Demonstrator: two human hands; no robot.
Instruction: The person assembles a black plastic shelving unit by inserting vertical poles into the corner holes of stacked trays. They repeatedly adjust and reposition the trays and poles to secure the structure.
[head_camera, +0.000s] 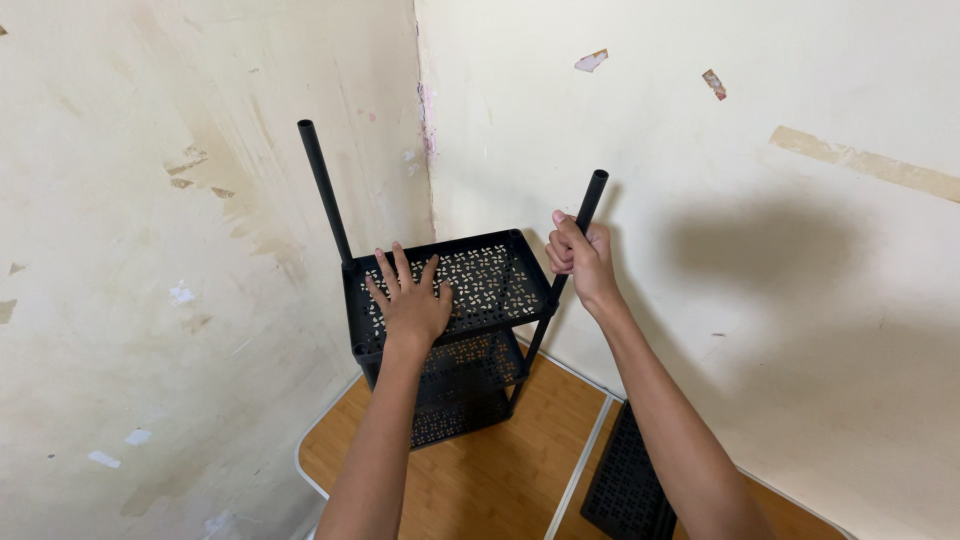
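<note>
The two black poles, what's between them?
In the head view, the top shelf spans between the left pole and right pole, with the left hand flat on it.

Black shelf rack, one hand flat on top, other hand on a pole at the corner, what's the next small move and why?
Probably press the pole straight down into its corner. The right hand grips it there, and the left hand lies flat on the top shelf, bracing the rack. Whether it is fully seated can't be seen.
</note>
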